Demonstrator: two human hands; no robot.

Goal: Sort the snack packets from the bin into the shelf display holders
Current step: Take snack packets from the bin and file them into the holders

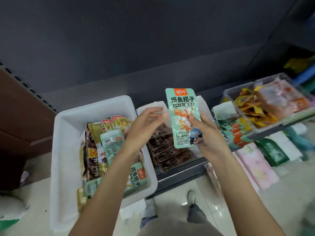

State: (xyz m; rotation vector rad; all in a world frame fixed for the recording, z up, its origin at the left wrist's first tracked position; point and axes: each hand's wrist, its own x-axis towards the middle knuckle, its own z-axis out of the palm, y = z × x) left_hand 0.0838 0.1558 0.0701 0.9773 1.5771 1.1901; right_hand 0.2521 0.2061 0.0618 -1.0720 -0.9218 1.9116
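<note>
the right hand (207,133) pinches a mint-green snack packet (185,118) upright, thumb on its front, above the white holder of dark brown packets (167,149). the left hand (144,125) hovers just beside the packet's left edge, fingers extended and loose, holding nothing. below it the white bin (68,126) holds mixed packets, another green packet (136,178) near its front. a clear holder (238,90) of orange packets sits right.

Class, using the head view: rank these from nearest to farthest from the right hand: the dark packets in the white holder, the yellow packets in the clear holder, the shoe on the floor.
1. dark packets, just left of the right hand
2. shoe, below it
3. yellow packets, far right on the shelf
</note>
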